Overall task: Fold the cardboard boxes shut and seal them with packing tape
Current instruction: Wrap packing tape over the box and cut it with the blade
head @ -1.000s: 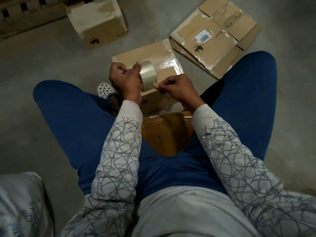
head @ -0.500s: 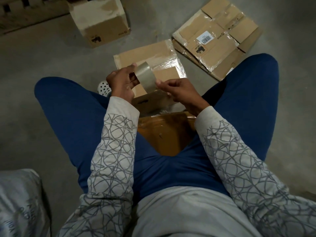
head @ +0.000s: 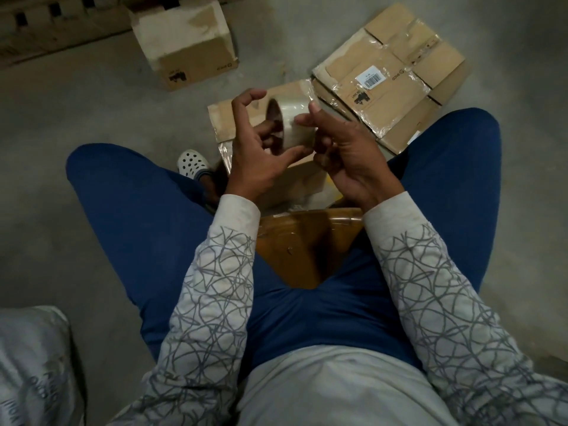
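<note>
A roll of clear packing tape [head: 292, 121] is held up between both hands above my lap. My left hand [head: 258, 155] has fingers inside the roll's core and a thumb under it. My right hand [head: 344, 155] presses its thumb and fingertips on the roll's outer face. Under the hands a small cardboard box [head: 295, 182] with a clear film over its top stands on the floor between my knees. A brown taped box [head: 307, 244] lies against my lap.
A stack of flattened cartons [head: 396, 72] wrapped in film lies at the upper right. A closed box [head: 184, 41] stands on the floor at the top. A white clog [head: 192, 162] shows by my left knee, a grey sack [head: 33, 364] at the lower left.
Both hands have lifted the tape roll closer to the camera and turned it. The left fingers are now inside the core, and the right hand has shifted onto the roll's outer face.
</note>
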Available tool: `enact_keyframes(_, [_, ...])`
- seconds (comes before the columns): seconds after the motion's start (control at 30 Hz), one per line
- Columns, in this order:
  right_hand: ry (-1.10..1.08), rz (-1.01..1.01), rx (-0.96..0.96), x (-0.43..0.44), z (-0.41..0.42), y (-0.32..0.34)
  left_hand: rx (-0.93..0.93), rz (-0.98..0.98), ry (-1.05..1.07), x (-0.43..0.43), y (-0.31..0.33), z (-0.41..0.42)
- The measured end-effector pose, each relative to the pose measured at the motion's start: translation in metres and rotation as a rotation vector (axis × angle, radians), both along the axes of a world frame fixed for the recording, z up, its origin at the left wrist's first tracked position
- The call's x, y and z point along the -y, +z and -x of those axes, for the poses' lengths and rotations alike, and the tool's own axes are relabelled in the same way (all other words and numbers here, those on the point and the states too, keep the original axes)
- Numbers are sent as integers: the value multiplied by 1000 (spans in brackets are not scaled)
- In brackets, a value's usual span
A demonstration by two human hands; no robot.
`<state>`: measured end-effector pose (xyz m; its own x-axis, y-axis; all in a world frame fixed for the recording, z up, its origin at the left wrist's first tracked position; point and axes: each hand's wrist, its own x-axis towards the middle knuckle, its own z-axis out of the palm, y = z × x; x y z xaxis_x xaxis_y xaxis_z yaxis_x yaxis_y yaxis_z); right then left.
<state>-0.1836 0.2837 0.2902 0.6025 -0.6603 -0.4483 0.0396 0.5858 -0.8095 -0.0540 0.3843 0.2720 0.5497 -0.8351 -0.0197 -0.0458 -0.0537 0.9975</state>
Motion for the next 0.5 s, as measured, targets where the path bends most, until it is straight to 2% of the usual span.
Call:
enact_keyframes(0.1, [-34,-48,-35,6,4,-5,213,-52,72,1,1,2])
enact_keyframes(0.17, [-4,-3,-165,11,8,-6,322,-89,86,-1,0,-2])
enact_keyframes(0.27, [138,281,-510,16,16,-8,449,-164,68,-7,1,-14])
enact_keyframes(0.4, [388,732,-641,21,9,-18,520,-276,32,-14,1,-27])
enact_keyframes(0.5, [396,966,-658,24,-2,-28,438,-319,46,-18,-5,-31])
